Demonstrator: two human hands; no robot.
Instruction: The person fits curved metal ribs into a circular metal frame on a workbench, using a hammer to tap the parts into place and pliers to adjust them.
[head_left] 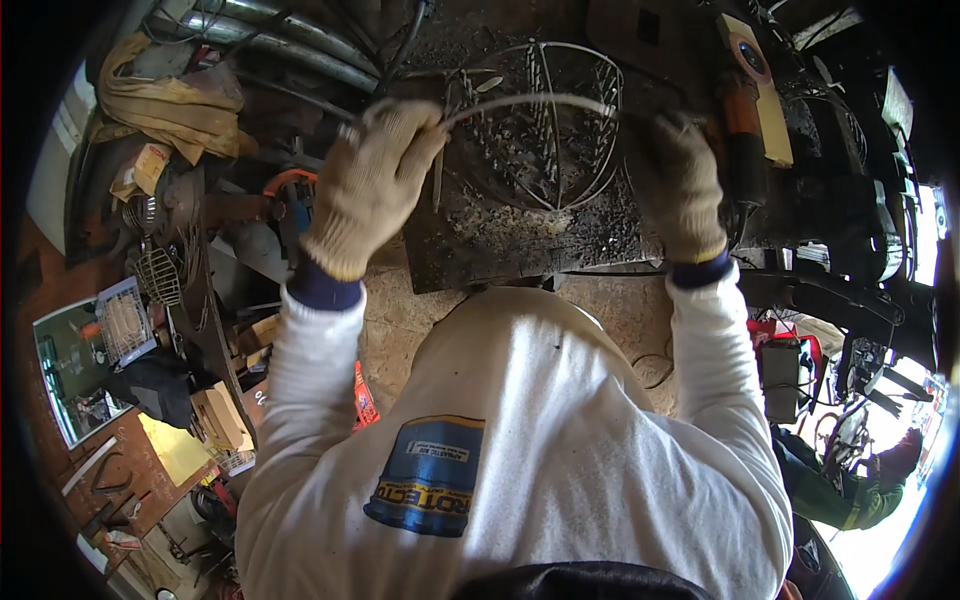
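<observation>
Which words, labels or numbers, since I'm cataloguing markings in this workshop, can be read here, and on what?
White shirt: lettering on its blue-and-yellow print, partly legible; I don't copy out wording.
Small box at left: marks too small to read.
Red object beside the left sleeve: pale marks, too small to read.

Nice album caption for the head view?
Left gloved hand gripping a curved rod, right gloved hand near its other end, over a wire frame on a dark worktop.

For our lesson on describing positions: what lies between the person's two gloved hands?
The head view shows a curved metal rod between the left hand and right hand, seen across a rounded wire frame.
</observation>
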